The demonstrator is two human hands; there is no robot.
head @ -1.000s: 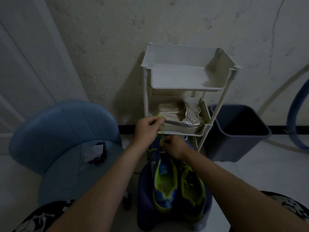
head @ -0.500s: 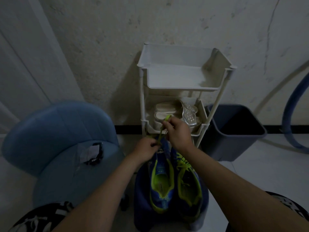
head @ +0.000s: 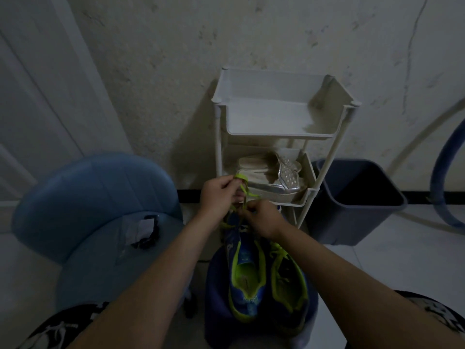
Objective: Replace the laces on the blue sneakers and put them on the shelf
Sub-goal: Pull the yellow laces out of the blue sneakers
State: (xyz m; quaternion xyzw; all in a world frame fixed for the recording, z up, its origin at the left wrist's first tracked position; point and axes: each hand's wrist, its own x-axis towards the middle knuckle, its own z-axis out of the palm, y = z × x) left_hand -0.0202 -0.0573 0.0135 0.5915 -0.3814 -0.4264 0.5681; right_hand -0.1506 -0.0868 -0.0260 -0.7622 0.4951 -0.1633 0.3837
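Two blue sneakers with lime-green lining stand side by side on a dark blue stool [head: 214,293] in front of me: the left sneaker [head: 245,275] and the right sneaker [head: 286,280]. A lime-green lace [head: 242,183] runs up from the toe end of the left sneaker. My left hand [head: 219,195] pinches the lace's upper end, raised above the shoe. My right hand [head: 261,217] pinches the lace lower down, right at the sneaker's front eyelets. The white shelf rack [head: 276,132] stands just behind, against the wall.
The rack's top tray holds nothing; its lower tray holds silver sandals [head: 274,175]. A light blue chair [head: 95,197] with a small dark item and paper [head: 144,230] stands at the left. A dark bin [head: 357,200] sits right of the rack, a blue hose [head: 445,177] beyond.
The hands have swapped heights: my left hand rose with the lace end, and my right hand dropped from above the shoe down to the eyelets.
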